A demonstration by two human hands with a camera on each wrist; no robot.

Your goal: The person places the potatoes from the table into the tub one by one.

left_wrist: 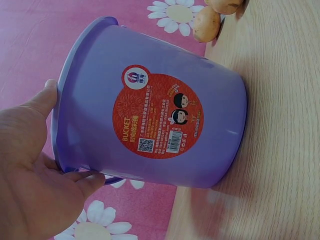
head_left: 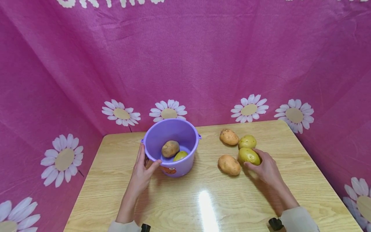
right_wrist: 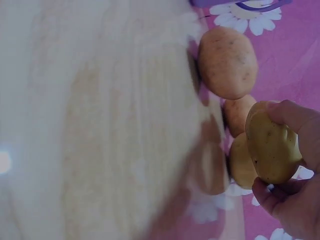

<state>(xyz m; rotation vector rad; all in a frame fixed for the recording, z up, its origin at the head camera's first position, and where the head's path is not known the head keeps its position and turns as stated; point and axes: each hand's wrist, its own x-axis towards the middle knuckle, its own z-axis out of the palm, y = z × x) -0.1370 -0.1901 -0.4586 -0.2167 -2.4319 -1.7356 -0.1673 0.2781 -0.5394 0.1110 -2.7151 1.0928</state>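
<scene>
A purple plastic bucket [head_left: 185, 135] stands upright on the wooden table [head_left: 203, 199], left of centre. Inside it lie a brown potato [head_left: 170, 148] and a yellow-green potato [head_left: 180, 156]. My left hand [head_left: 148, 158] grips the bucket's near left side, thumb in front and fingers along the wall. In the left wrist view the bucket [left_wrist: 100, 90] shows a red label [left_wrist: 157, 115], held by the left hand [left_wrist: 35, 170]. My right hand [head_left: 255, 161] holds a yellow potato [head_left: 248, 155], pinched between thumb and fingers [right_wrist: 295, 117] and seemingly just above the tabletop; the same potato [right_wrist: 272, 142] fills the right wrist view.
Three more potatoes lie on the table by my right hand: a brown one [head_left: 229, 164] to its left, a brown one [head_left: 229, 137] and a yellow one [head_left: 247, 141] behind. A pink daisy-print cloth [head_left: 185, 64] walls the table at the back and both sides.
</scene>
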